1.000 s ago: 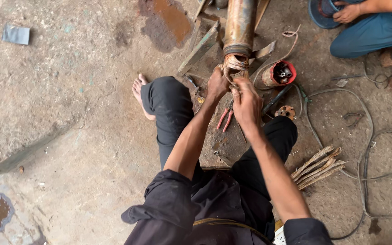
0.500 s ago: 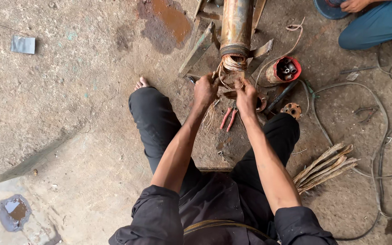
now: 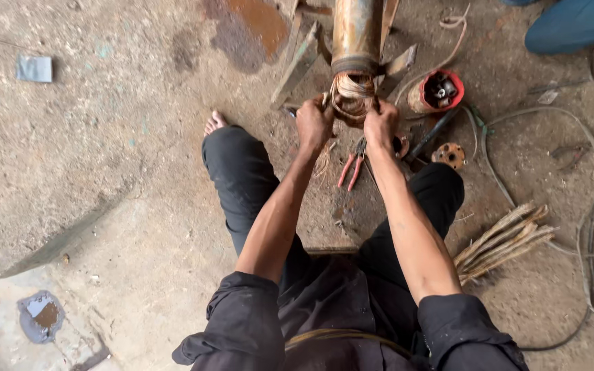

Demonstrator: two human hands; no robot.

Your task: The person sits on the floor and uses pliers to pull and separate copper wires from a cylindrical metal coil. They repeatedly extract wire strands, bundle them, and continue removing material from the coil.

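Both hands are up at the mouth of the rusty metal cylinder [image 3: 357,31] lying on the floor between the person's knees. Left hand [image 3: 313,125] is closed in a fist on the left side of the copper wire bundle [image 3: 350,93] that spills out of the cylinder's end; right hand [image 3: 381,126] is clenched on its right side. It looks like the winding is being pulled free of the casing, and the next move likely calls for a firm, even tug from both sides, since the coil sits tight in the opening.

Off to the left lies a small grey scrap [image 3: 34,68]. Just under the hands rest red-handled pliers [image 3: 350,165]. Further right stand a red cap [image 3: 436,91], a small rusty flange [image 3: 449,155], a sheaf of stripped wire strands [image 3: 503,239] and loose cable [image 3: 589,227], crowding the right leg.
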